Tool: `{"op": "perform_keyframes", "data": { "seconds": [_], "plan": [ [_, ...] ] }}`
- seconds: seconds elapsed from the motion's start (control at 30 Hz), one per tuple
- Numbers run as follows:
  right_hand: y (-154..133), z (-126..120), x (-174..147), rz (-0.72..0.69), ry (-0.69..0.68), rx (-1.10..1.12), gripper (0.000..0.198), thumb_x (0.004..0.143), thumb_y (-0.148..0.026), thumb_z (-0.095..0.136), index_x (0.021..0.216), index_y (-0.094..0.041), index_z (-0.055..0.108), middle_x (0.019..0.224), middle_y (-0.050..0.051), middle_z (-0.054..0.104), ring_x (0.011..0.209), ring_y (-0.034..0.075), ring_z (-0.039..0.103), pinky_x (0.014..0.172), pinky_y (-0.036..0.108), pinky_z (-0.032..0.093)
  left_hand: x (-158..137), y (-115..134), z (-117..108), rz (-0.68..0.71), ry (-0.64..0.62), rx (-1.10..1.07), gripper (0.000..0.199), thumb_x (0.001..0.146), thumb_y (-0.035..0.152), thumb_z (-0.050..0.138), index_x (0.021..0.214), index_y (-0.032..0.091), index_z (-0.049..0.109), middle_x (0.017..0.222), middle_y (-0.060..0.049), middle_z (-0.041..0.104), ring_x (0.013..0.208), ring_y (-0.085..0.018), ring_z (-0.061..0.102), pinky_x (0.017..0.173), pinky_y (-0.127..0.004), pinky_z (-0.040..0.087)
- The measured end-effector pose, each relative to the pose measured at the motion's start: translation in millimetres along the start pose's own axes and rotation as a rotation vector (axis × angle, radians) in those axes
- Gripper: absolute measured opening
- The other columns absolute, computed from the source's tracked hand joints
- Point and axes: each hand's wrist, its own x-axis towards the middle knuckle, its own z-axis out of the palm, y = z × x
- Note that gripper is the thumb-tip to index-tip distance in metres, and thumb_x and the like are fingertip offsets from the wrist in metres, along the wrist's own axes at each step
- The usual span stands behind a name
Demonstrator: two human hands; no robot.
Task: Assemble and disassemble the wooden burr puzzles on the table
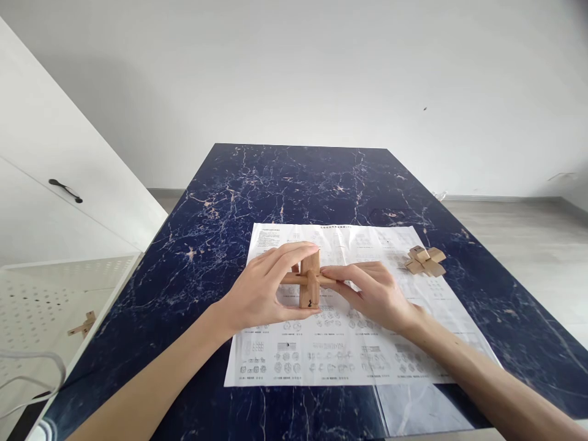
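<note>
A cross-shaped wooden interlocking puzzle [309, 288] is held between my two hands, above a printed sheet. My left hand [261, 285] clasps its upright block from top and bottom, thumb below and fingers above. A dark mark shows near the block's lower end. With thumb and forefinger, my right hand [372, 291] pinches the bar that sticks out to the right. Under both hands lies the white instruction sheet [331, 367] with rows of small puzzle drawings. A second wooden puzzle [425, 261], several pieces locked together, rests near the sheet's right edge.
The dark blue marble-patterned table [285, 177] runs back toward the white wall. At left stand a white cabinet [37, 159] and a lower perforated surface [32, 300], with a wooden piece [83, 324] and a white cable [50, 355] on it.
</note>
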Motion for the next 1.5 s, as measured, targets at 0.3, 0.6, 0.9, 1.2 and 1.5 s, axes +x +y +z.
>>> {"op": "perform_keyframes", "data": {
  "seconds": [0.3,0.6,0.9,1.2,1.5],
  "plan": [
    [2,-1,0,0.039,-0.006,0.017,0.010,0.110,-0.023,0.066,0.118,-0.022,0.072,0.086,0.004,0.083,0.062,0.017,0.075,0.054,0.031,0.059,2,-2,-5,-0.096,-0.030,-0.022,0.097,0.079,0.056,0.092,0.157,0.032,0.041,0.147,-0.012,0.067,0.098,-0.026,0.077,0.098,-0.049,0.064],
    [4,-1,-3,0.082,0.015,0.060,0.012,0.108,-0.023,0.068,0.119,-0.023,0.073,0.083,0.002,0.082,0.067,0.019,0.078,0.057,0.029,0.061,4,-1,-7,-0.145,-0.003,-0.031,0.096,0.075,0.053,0.095,0.154,0.031,0.044,0.144,-0.011,0.067,0.100,-0.025,0.075,0.093,-0.045,0.064],
    [-3,-4,1,-0.029,0.044,0.010,0.026,0.104,-0.012,0.070,0.126,-0.026,0.072,0.095,0.004,0.085,0.070,0.021,0.081,0.058,0.033,0.064,3,-3,-7,-0.015,0.039,0.060,0.094,0.081,0.057,0.090,0.157,0.031,0.042,0.146,-0.012,0.069,0.119,-0.032,0.076,0.104,-0.050,0.062],
    [-6,-12,-3,-0.157,0.051,-0.100,0.049,0.098,-0.001,0.069,0.139,-0.027,0.066,0.114,0.008,0.085,0.070,0.021,0.079,0.053,0.035,0.061,8,-6,-8,0.222,0.174,0.189,0.090,0.087,0.055,0.088,0.160,0.030,0.041,0.141,-0.011,0.074,0.122,-0.030,0.077,0.099,-0.041,0.067],
    [-9,-6,7,-0.086,0.107,-0.021,0.028,0.103,-0.009,0.070,0.125,-0.026,0.071,0.103,0.006,0.086,0.087,0.025,0.086,0.067,0.036,0.070,8,-4,-8,0.174,0.162,0.170,0.089,0.087,0.053,0.087,0.160,0.030,0.041,0.143,-0.012,0.072,0.124,-0.031,0.076,0.100,-0.045,0.067]
  ]
}}
